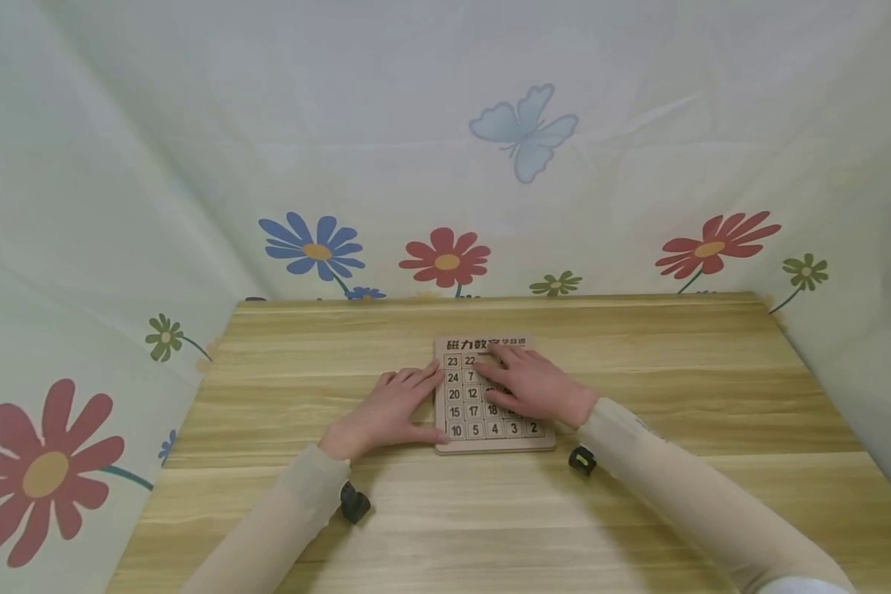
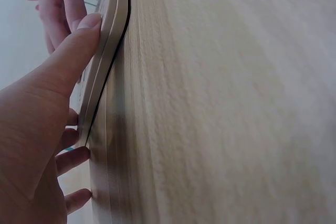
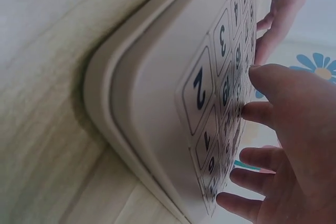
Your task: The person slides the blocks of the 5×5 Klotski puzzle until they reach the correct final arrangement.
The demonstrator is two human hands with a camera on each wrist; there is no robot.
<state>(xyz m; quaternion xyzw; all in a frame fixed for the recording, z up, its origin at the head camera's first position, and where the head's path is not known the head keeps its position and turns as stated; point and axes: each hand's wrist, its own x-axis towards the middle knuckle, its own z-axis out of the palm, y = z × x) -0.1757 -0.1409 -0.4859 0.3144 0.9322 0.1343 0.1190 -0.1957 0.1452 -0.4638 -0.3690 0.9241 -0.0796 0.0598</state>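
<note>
A number sliding puzzle [image 1: 475, 412] with square numbered tiles lies flat on the wooden table in the head view. My left hand [image 1: 388, 415] braces its left side, with the fingertips along the edge and the thumb [image 2: 68, 56] on the frame's lower left corner. Over the upper right tiles spreads my right hand [image 1: 542, 388], hiding several numbers. In the right wrist view its fingertips [image 3: 239, 203] touch the tiles or hover close above them. Tiles 10, 5, 4, 3 and 2 show along the bottom row.
The wooden table [image 1: 475, 520] reaches back to a pale curtain [image 1: 386, 115] printed with flowers and a butterfly. A dark wrist device [image 1: 355, 503] sits by the left sleeve, and another device [image 1: 582, 460] is beside the right sleeve.
</note>
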